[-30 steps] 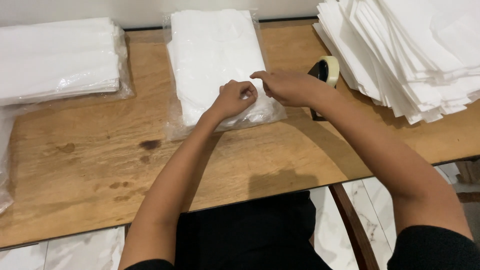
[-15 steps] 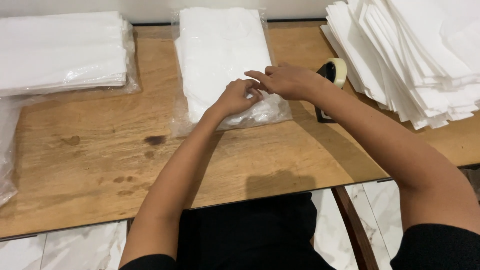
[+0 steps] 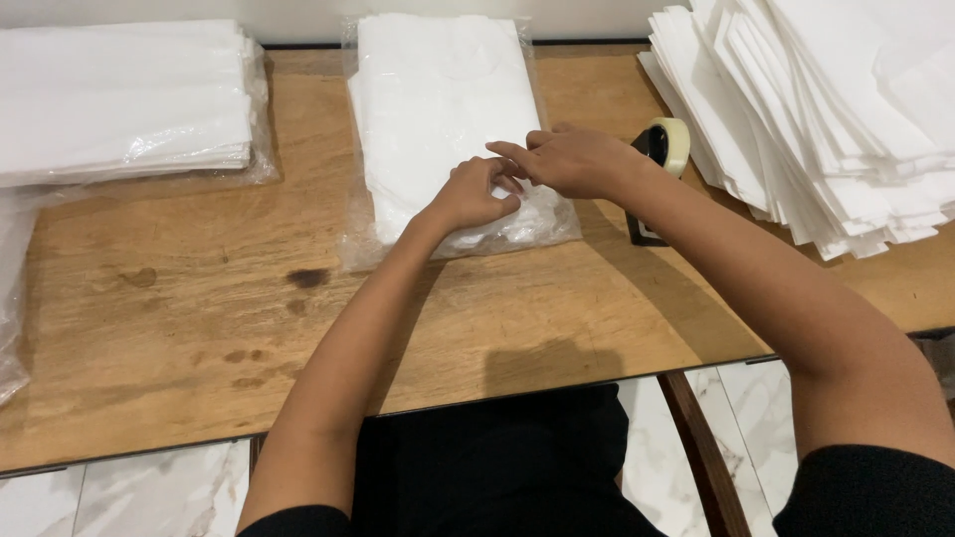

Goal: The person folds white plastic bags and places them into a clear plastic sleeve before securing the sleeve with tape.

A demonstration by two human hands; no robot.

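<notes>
A folded white cloth inside a clear plastic bag [image 3: 438, 109] lies on the wooden table [image 3: 199, 318] in front of me. My left hand [image 3: 473, 194] rests curled on the bag's near end, fingers pinching the plastic. My right hand [image 3: 567, 159] lies just beside it, fingers stretched leftward over the same end of the bag, touching my left fingers. Whether a small piece of tape sits between the fingers cannot be seen.
A tape dispenser [image 3: 662, 159] stands right behind my right wrist. A tall fanned stack of white folded cloths [image 3: 836, 119] fills the back right. A bagged pile of white cloths [image 3: 119, 99] lies at the back left, with loose plastic [image 3: 15, 298] at the left edge.
Both hands stay on the bag's near end. My right fingers have slid slightly left over my left hand. The view has shifted a little.
</notes>
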